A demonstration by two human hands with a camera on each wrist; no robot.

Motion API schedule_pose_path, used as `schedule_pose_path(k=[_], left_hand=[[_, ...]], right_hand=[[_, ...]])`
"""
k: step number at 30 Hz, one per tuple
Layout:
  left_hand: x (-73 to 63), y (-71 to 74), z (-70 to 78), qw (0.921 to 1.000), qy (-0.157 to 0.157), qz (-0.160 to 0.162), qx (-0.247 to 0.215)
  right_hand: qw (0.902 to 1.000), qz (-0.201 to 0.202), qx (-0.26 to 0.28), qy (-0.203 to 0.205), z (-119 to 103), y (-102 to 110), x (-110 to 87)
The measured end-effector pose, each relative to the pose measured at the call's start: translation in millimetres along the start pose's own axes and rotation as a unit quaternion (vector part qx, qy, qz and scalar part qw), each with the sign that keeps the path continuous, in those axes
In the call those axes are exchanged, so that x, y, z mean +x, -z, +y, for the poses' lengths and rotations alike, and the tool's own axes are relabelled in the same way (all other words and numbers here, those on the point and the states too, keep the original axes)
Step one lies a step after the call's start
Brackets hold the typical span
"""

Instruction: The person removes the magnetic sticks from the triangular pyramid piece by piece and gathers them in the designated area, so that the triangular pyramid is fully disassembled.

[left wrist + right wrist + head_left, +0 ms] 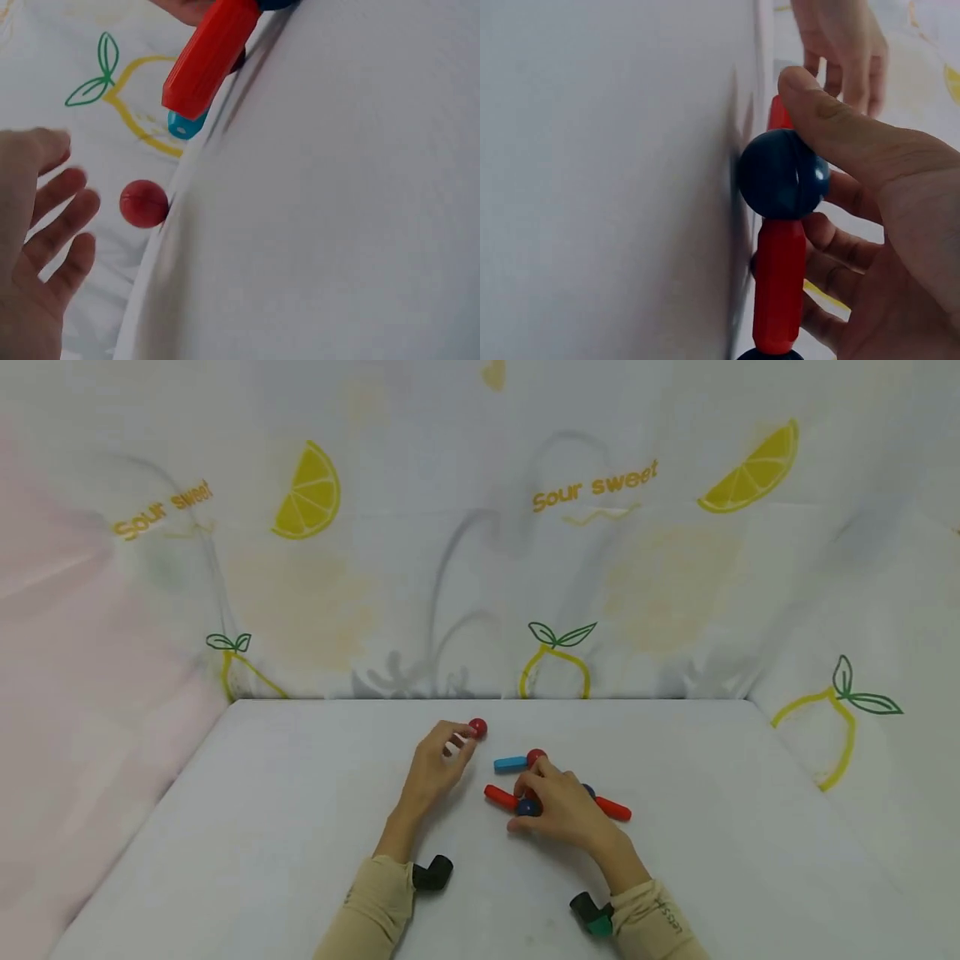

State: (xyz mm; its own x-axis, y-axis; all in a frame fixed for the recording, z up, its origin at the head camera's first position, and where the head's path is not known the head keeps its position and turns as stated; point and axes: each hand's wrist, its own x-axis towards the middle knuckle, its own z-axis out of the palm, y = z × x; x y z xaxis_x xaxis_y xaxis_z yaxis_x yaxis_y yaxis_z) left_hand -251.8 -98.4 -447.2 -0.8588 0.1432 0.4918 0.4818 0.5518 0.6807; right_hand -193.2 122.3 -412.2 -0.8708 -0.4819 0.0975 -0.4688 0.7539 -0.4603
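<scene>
My right hand (558, 806) curves round a dark blue ball (776, 176), with the thumb on one side and the fingers behind it. This ball joins a red rod (501, 796) to a middle red rod (780, 285), mostly hidden by the hand in the head view. Beyond it come a second blue ball (588, 791) and another red rod (613, 809). My left hand (438, 764) has its fingers loosely spread beside a red ball (144, 203); the left wrist view shows a gap between them.
A light blue rod (511, 765) lies just past the right hand, its end against another red ball (536, 757). The white table (262, 827) ends at a hanging cloth (420, 568) printed with lemons. Dark wrist cameras (433, 873) stick out by both sleeves.
</scene>
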Motion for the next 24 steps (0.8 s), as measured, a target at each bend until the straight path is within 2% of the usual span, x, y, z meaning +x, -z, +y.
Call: schedule_pose_path(k=[2, 4, 7, 9, 15, 19, 24], left_hand=[[-8.6, -0.1, 4.0, 0.9976, -0.040, -0.049, -0.029], [-16.6, -3.6, 5.6, 0.9896, -0.066, -0.116, -0.053], [-26.7, -9.4, 6.6, 0.9719, -0.084, -0.207, -0.075], [-30.1, -11.1, 6.6, 0.9646, -0.084, -0.239, -0.075], [-28.9, -3.5, 8.2, 0.9604, -0.057, -0.263, -0.074], [-27.6, -1.1, 5.9, 0.9564, -0.060, -0.273, -0.087], [-27.3, 2.4, 6.9, 0.9565, -0.051, -0.272, -0.092]], right_hand=[[0.9999, 0.011, -0.009, 0.001, 1.1, -3.2, -1.7], [0.9997, 0.021, -0.016, 0.002, 1.6, -6.2, -5.1], [0.9993, 0.031, -0.021, 0.006, 1.5, -10.7, -9.7], [0.9991, 0.037, -0.018, 0.008, 0.1, -12.1, -11.2], [0.9992, 0.036, -0.015, 0.005, -5.6, -11.3, -7.5], [0.9992, 0.031, -0.025, 0.004, -7.6, -10.0, -4.4], [0.9980, 0.043, -0.044, 0.018, -9.3, -11.1, -0.8]])
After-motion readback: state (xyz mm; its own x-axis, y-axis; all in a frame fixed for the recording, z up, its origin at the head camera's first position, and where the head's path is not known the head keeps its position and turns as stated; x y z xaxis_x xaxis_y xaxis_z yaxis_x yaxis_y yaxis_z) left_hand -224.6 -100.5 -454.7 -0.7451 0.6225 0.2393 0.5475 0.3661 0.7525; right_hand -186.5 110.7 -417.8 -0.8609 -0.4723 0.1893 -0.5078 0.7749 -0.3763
